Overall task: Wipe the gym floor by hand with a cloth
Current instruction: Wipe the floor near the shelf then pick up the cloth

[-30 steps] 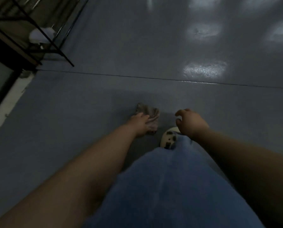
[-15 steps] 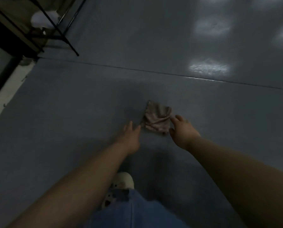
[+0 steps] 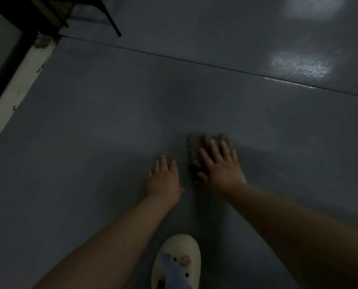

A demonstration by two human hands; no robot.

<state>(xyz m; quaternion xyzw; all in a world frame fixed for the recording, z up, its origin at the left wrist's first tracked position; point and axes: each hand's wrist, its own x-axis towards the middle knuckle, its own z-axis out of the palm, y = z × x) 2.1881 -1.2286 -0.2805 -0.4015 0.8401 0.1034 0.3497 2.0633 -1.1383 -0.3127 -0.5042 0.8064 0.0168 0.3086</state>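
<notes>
A small brownish cloth lies flat on the grey-blue gym floor, a little right of centre. My right hand lies on top of it with spread, straight fingers pressing it down; much of the cloth is hidden under the palm. Just left of the cloth, my left hand rests flat on the bare floor, fingers straight, holding nothing. The picture is dim and the cloth is blurred.
A white clog on my foot shows at the bottom centre. A white skirting strip runs along the left edge. Black metal frame legs stand at the top left. A floor seam crosses ahead.
My left hand let go of the cloth and went flat on the floor. My right hand reached the cloth and now presses on it. The view dropped lower and closer to the floor.
</notes>
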